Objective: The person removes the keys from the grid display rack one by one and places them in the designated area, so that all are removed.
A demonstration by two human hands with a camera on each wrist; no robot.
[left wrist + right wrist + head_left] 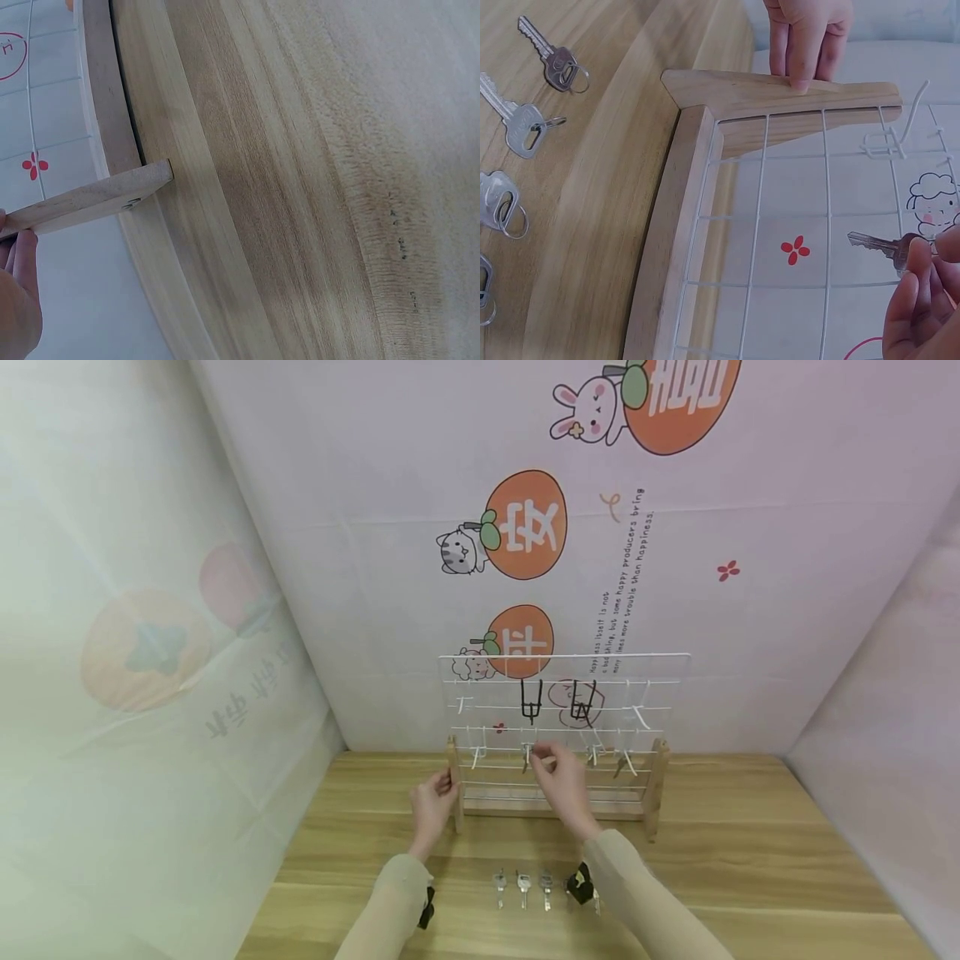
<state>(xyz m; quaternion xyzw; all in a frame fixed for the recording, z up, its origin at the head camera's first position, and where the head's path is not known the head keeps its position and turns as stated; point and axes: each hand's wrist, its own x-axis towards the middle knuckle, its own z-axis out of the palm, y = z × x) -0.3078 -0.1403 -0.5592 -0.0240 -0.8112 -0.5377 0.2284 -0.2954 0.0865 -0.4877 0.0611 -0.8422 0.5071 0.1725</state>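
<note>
1. Key (881, 245) pinched in the fingertips of your right hand (558, 777), in front of the white wire grid (570, 656); whether it also touches the wires, one cannot tell.
2. Your left hand (433, 806) grips the wooden post (742, 91) at the grid's left end.
3. Nearer you, loose keys (523, 883) lie in a row on the wood-grain table (750, 868).
4. Two black hooks (531, 714) hang on the grid above your right hand.

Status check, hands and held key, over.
Left hand gripping wooden upright. Right hand pinching key at wire grid. Whether it's hooked, can't tell. No obstruction visible.
</note>
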